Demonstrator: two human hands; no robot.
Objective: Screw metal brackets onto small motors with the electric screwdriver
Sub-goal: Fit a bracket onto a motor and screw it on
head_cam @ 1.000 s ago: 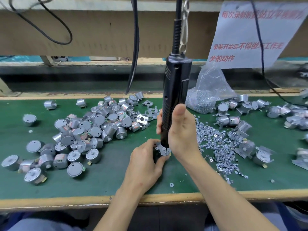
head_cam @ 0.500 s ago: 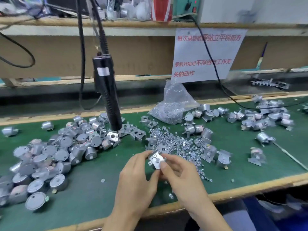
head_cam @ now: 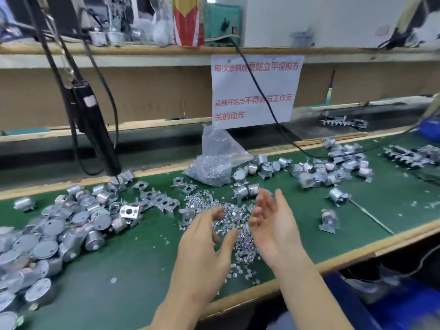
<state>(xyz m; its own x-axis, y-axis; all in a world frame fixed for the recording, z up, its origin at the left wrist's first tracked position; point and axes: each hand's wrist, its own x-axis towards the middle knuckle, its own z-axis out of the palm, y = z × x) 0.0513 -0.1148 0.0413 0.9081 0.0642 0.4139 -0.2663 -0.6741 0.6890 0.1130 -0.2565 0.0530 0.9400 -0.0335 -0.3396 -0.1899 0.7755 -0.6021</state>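
Half a second ago both hands pinched 1 motor with its bracket between them; now neither holds anything. The left hand (head_cam: 207,244) and the right hand (head_cam: 273,225) hover with fingers spread and loosely bent, palms turned toward each other, above the loose screws (head_cam: 204,201) scattered on the green tabletop (head_cam: 142,270). Which of the pieces lying beyond the fingertips is the one just released cannot be told.

The electric screwdriver (head_cam: 95,129), gripped by the right hand 1 second ago, now hangs free on its cord at the left, its tip just above the far end of the loose brackets (head_cam: 164,201). Bare motors (head_cam: 59,229) lie heaped at the left, and motors with brackets (head_cam: 333,167) are piled at the right, past the bag of screws (head_cam: 214,160).

This reads as 1 assembly finished and let go. The next cycle would likely call for a fresh motor and bracket from the left, then a screw.
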